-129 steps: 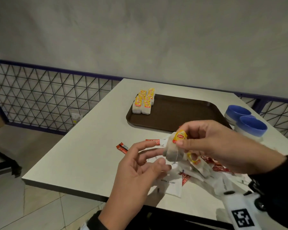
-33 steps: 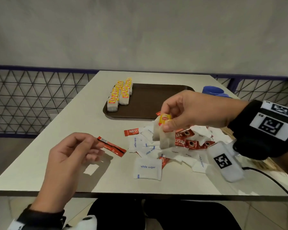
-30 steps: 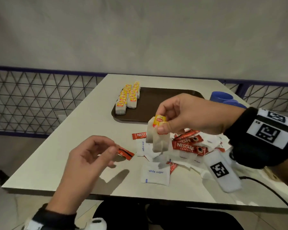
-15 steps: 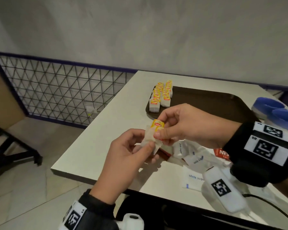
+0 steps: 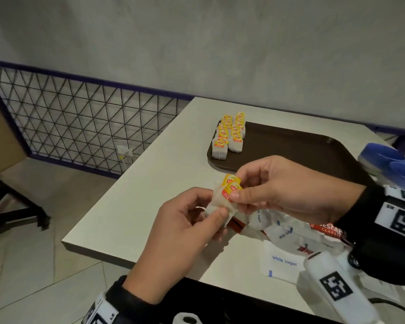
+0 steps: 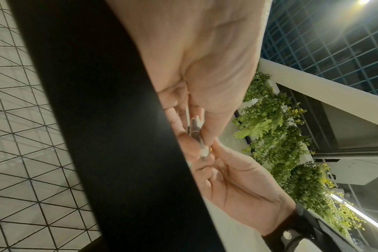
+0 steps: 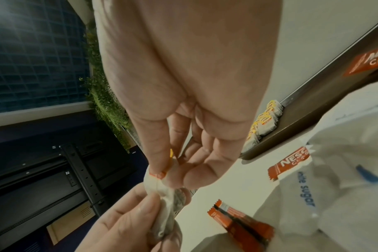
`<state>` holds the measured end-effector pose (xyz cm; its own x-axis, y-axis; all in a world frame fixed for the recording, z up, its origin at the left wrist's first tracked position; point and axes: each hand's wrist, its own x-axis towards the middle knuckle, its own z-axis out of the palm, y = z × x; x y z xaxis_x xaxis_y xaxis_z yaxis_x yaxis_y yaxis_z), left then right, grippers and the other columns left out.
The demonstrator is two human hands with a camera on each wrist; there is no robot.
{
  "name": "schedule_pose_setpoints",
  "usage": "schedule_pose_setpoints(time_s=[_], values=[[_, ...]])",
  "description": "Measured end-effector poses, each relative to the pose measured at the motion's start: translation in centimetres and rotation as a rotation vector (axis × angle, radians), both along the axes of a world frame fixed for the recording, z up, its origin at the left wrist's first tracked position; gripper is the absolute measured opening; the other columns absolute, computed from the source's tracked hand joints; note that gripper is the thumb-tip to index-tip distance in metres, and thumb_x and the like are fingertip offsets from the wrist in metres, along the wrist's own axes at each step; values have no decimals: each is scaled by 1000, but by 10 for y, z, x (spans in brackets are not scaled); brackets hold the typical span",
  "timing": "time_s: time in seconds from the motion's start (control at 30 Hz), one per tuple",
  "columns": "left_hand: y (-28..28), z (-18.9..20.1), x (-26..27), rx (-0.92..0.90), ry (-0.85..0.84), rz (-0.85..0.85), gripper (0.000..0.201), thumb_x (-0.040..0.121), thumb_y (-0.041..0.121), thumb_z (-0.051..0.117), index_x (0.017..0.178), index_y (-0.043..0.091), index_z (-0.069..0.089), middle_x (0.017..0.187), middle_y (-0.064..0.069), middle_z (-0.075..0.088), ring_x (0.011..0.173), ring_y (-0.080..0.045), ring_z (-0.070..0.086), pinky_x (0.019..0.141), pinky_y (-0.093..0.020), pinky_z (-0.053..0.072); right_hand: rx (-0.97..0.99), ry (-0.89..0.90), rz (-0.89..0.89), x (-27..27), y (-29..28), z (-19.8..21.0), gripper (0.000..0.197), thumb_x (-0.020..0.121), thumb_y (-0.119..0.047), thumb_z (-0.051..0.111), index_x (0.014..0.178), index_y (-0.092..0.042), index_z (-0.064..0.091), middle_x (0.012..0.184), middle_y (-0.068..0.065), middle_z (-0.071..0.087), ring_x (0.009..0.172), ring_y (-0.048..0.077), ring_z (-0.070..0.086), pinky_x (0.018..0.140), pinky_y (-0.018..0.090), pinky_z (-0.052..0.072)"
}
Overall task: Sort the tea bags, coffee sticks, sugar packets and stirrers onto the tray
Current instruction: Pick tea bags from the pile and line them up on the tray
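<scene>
Head view: both hands on one tea bag [image 5: 222, 199], held up over the near edge of the surface [image 5: 150, 195]. The right hand [image 5: 281, 188] pinches the yellow tag, the left hand [image 5: 185, 228] grips the paper pouch below it (thin stuff). Pull apart too hard and the string may snap or the pouch tear. Beyond the right hand, the tray [image 5: 290, 148] waits.

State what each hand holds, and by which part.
Both hold the tea bag: right hand pinches its yellow tag; left hand pinches the paper pouch.
</scene>
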<state>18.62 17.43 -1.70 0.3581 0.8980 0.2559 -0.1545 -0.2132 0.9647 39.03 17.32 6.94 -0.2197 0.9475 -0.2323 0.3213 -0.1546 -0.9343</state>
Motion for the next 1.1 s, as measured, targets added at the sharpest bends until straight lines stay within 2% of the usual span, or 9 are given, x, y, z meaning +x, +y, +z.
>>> schedule_pose_setpoints(time_s=[0.17,0.27,0.33,0.43,0.6,0.7,0.87,0.97,1.1], values=[[-2,1,3,-37,-66,59,34,80,17,83,110,25,71,98,-7,76,66,-23,67,68,-40,61,-7,-69,-3,9,9,19,27,83,-13,77,105,2,72,99,19,75,82,19,67,75,29,56],[-1,1,3,-87,-74,65,35,78,16,76,112,21,70,102,-4,77,72,-24,74,69,-31,61,14,-240,-99,30,40,41,21,84,-14,76,103,-5,71,103,18,76,82,18,67,81,32,56],[-2,1,2,-79,-55,46,28,78,17,75,106,17,73,97,-6,78,75,-26,75,67,-26,59,-5,-330,-166,44,66,45,21,91,-9,72,109,-2,66,98,15,78,77,16,69,82,33,58],[-2,0,2,-64,-66,38,21,76,21,75,94,11,76,86,-13,77,74,-32,75,63,-26,58,-37,-418,-259,55,101,36,15,95,-5,69,109,-2,64,75,5,75,72,16,71,75,32,60],[-1,-1,2,-52,-83,28,8,78,20,78,83,14,77,80,-15,76,70,-33,74,61,-29,59,-138,-552,-316,53,138,17,14,94,-2,68,108,-2,65,98,17,73,85,26,73,68,33,60],[-1,-4,4,-34,-101,44,6,80,19,75,79,14,77,74,-16,74,64,-33,72,57,-30,58,-170,-554,-330,53,154,9,21,95,-2,67,116,1,63,108,20,72,94,29,72,71,35,60],[0,-3,4,-57,-121,28,9,75,16,69,76,11,76,74,-18,74,59,-33,70,54,-31,57,-82,-507,-365,55,172,0,12,88,4,73,96,-1,65,99,19,73,95,33,73,83,40,63],[1,-4,4,-65,-136,40,9,75,15,69,76,9,76,74,-19,73,59,-33,69,53,-29,56,-60,-482,-346,59,177,-5,23,84,4,75,105,2,66,112,24,72,103,34,74,88,44,62],[2,-4,4,-61,-129,32,9,75,15,69,76,10,76,75,-19,73,60,-34,70,53,-30,57,-68,-468,-371,67,176,-6,29,82,8,73,110,6,65,111,24,72,98,32,74,88,44,62]])
